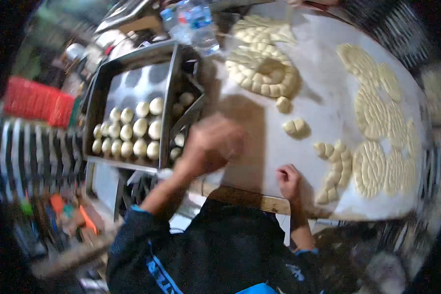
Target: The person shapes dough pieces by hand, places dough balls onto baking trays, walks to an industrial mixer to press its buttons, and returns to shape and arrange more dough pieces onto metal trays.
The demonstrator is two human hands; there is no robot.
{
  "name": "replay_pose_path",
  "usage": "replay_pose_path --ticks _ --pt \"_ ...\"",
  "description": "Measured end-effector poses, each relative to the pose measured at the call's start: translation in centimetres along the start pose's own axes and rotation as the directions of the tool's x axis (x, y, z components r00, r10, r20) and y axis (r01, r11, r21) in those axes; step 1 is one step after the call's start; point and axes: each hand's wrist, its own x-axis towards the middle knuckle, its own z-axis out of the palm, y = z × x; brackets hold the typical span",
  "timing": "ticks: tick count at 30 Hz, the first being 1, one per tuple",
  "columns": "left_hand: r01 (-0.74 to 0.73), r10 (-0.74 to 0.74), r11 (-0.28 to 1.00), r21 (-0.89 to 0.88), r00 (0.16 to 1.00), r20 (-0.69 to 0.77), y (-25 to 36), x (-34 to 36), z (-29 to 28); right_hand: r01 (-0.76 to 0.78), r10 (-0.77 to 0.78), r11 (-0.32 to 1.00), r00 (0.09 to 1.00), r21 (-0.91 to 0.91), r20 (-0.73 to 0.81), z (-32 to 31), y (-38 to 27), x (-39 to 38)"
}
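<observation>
My left hand [214,144], smeared by motion, is above the table's left edge, beside a metal tray [168,93]. Rows of round, pale dough balls [140,127] fill the near part of that tray. Whether the left fingers hold anything is lost in the blur. My right hand [289,179] is low over the table's near edge, its fingers curled in; their inside is hidden. Ahead of it are a small dough lump [295,128] and a smaller piece [282,104]. To its right lies a curved strip of dough pieces [339,169].
On the pale tabletop [323,63], a coiled ring of cut dough [262,78] lies at the back, and scored dough slabs [372,115] line the right side. Plastic bottles [198,22] stand behind the tray. A red crate [36,102] is at far left.
</observation>
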Motion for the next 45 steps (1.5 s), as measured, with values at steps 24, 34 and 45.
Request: replay_pose_path --ticks 24,34,45 --pt "-0.031 -0.377 0.259 -0.965 0.917 -0.131 -0.8 -16.0 -14.8 0.185 -0.144 0.977 0.94 0.107 -0.31 5.6 -10.4 3.5" --pt "-0.018 -0.339 0.469 -0.883 0.919 -0.199 1.7 -21.7 -16.1 0.707 -0.703 0.674 0.703 0.211 -0.111 15.2 -36.1 -0.3" --pt "0.151 -0.331 0.804 -0.575 0.917 -0.221 3.0 -21.3 -15.9 0.722 -0.711 0.687 0.691 0.081 -0.13 15.0 -36.4 -1.1"
